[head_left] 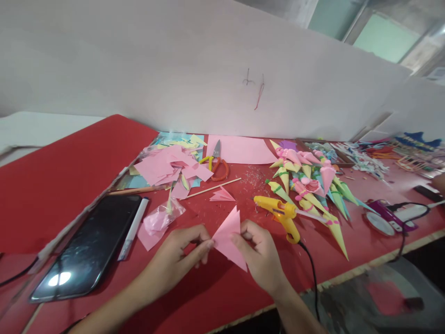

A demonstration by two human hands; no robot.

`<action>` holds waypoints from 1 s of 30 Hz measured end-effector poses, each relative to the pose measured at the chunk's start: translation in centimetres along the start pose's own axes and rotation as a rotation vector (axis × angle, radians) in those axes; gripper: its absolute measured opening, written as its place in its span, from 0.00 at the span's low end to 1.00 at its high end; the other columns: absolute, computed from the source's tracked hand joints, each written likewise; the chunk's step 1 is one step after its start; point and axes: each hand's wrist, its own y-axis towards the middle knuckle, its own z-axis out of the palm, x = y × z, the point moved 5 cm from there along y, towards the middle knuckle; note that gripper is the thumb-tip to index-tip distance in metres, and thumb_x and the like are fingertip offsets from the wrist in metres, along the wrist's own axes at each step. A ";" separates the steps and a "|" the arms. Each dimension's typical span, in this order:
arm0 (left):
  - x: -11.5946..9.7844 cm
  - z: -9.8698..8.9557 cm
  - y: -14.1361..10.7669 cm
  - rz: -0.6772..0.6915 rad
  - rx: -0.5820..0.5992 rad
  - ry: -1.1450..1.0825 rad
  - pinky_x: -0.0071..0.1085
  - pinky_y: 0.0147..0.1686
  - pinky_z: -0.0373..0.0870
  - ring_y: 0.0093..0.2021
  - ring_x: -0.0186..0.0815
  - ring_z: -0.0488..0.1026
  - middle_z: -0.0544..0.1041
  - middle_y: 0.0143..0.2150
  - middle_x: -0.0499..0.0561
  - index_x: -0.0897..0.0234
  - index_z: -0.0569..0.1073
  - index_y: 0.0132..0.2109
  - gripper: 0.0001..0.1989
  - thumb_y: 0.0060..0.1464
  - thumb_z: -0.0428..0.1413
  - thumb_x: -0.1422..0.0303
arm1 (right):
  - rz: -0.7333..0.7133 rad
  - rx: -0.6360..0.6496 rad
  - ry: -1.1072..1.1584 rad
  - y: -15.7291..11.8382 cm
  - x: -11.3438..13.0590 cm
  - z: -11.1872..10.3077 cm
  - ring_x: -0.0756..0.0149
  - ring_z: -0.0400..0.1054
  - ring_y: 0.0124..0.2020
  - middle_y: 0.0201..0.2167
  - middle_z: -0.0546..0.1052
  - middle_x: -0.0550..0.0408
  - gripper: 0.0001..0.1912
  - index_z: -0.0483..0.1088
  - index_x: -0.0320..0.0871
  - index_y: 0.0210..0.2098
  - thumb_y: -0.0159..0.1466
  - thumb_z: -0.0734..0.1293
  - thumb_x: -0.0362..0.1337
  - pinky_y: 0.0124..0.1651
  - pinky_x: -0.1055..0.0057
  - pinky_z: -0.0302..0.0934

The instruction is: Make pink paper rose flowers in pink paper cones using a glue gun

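A folded piece of pink paper (230, 239) is held up over the red table (194, 297) between my two hands. My left hand (182, 250) pinches its left corner between thumb and fingertips. On the right side, my right hand (259, 250) grips the paper, thumb on the front face and fingers behind. Just beyond it lies a small folded pink paper piece (222, 195), beside a thin wooden stick (213, 187). A yellow glue gun (278, 211) rests to the right of my right hand.
Pink paper pieces (163, 164), scissors (218, 162) and a pink sheet (239, 149) lie toward the wall. A black phone (90, 246) and a white marker (134, 228) are at left. Paper cones (313, 178) are piled at right, near the glue gun's black cable (313, 273).
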 end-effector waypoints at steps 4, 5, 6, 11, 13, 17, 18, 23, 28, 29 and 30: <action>-0.2 -0.2 -0.2 0.057 -0.002 0.022 0.22 0.23 0.58 0.22 0.28 0.61 0.65 0.21 0.41 0.62 0.64 0.26 0.12 0.57 0.47 0.67 | 0.013 0.008 0.015 -0.3 -0.2 0.2 0.74 0.51 0.20 0.17 0.57 0.64 0.14 0.57 0.43 0.21 0.60 0.62 0.40 0.24 0.75 0.46; -0.2 -0.3 -0.2 0.069 -0.013 0.008 0.22 0.22 0.57 0.21 0.28 0.60 0.63 0.20 0.41 0.62 0.63 0.25 0.12 0.57 0.46 0.67 | 0.013 0.014 0.026 -0.4 -0.3 0.2 0.74 0.51 0.21 0.17 0.56 0.64 0.14 0.57 0.43 0.21 0.60 0.61 0.40 0.24 0.75 0.46; -0.3 -0.4 -0.3 0.081 -0.024 -0.022 0.23 0.22 0.57 0.21 0.28 0.59 0.62 0.20 0.41 0.62 0.62 0.25 0.13 0.58 0.45 0.67 | 0.015 0.018 0.039 -0.4 -0.3 0.2 0.74 0.51 0.21 0.17 0.56 0.64 0.14 0.56 0.43 0.21 0.61 0.61 0.40 0.24 0.75 0.46; -0.7 -0.7 -0.5 0.146 -0.103 -0.118 0.26 0.23 0.59 0.22 0.30 0.60 0.63 0.22 0.43 0.62 0.62 0.26 0.16 0.58 0.40 0.61 | 0.009 -0.005 0.028 -0.7 -0.3 0.0 0.75 0.49 0.20 0.17 0.54 0.65 0.16 0.55 0.44 0.21 0.63 0.59 0.41 0.23 0.76 0.45; -0.8 -0.2 -0.4 0.134 -0.095 -0.047 0.26 0.25 0.59 0.24 0.31 0.61 0.64 0.23 0.44 0.62 0.63 0.28 0.14 0.57 0.43 0.60 | -0.030 -0.019 -0.032 -0.7 -0.1 0.0 0.75 0.47 0.19 0.16 0.52 0.66 0.16 0.54 0.44 0.20 0.62 0.60 0.40 0.21 0.76 0.43; -0.6 1.4 -0.2 0.052 -0.005 0.074 0.26 0.28 0.61 0.28 0.33 0.65 0.69 0.27 0.45 0.63 0.65 0.30 0.12 0.57 0.47 0.61 | -0.096 0.048 -0.131 -0.8 0.3 0.9 0.76 0.50 0.18 0.15 0.54 0.66 0.17 0.55 0.43 0.19 0.62 0.61 0.38 0.21 0.77 0.43; -0.6 1.7 -0.2 0.041 0.008 0.086 0.25 0.27 0.61 0.28 0.32 0.65 0.70 0.27 0.45 0.63 0.66 0.30 0.12 0.58 0.47 0.61 | -0.107 0.071 -0.145 -0.8 0.3 1.2 0.76 0.51 0.18 0.15 0.55 0.65 0.17 0.55 0.43 0.19 0.62 0.60 0.37 0.21 0.77 0.43; -0.3 1.9 -0.3 0.004 -0.020 0.038 0.25 0.25 0.61 0.24 0.30 0.63 0.69 0.24 0.43 0.63 0.64 0.27 0.14 0.59 0.44 0.63 | -0.123 0.127 -0.127 -0.9 0.4 1.4 0.75 0.58 0.20 0.17 0.61 0.64 0.13 0.60 0.43 0.23 0.64 0.59 0.36 0.23 0.78 0.50; 0.3 0.6 -0.2 -0.146 -0.223 -0.202 0.26 0.22 0.65 0.22 0.33 0.66 0.69 0.21 0.44 0.61 0.65 0.27 0.16 0.57 0.44 0.57 | -0.170 0.130 -0.048 -1.3 0.6 0.8 0.67 0.68 0.34 0.33 0.73 0.57 0.23 0.61 0.45 0.51 0.56 0.67 0.34 0.38 0.73 0.62; 0.2 0.3 -0.2 -0.152 -0.256 -0.232 0.26 0.20 0.65 0.21 0.34 0.65 0.68 0.19 0.44 0.61 0.65 0.26 0.16 0.57 0.45 0.57 | -0.177 0.102 -0.038 -1.4 0.6 0.7 0.66 0.69 0.36 0.35 0.73 0.56 0.24 0.61 0.46 0.51 0.56 0.67 0.33 0.40 0.72 0.63; 0.0 0.2 -0.1 -0.144 -0.277 -0.254 0.27 0.20 0.66 0.20 0.34 0.65 0.68 0.18 0.43 0.60 0.66 0.26 0.15 0.56 0.46 0.57 | -0.177 0.065 -0.024 -1.4 0.5 0.5 0.66 0.69 0.36 0.36 0.73 0.56 0.22 0.62 0.46 0.50 0.56 0.67 0.33 0.40 0.72 0.64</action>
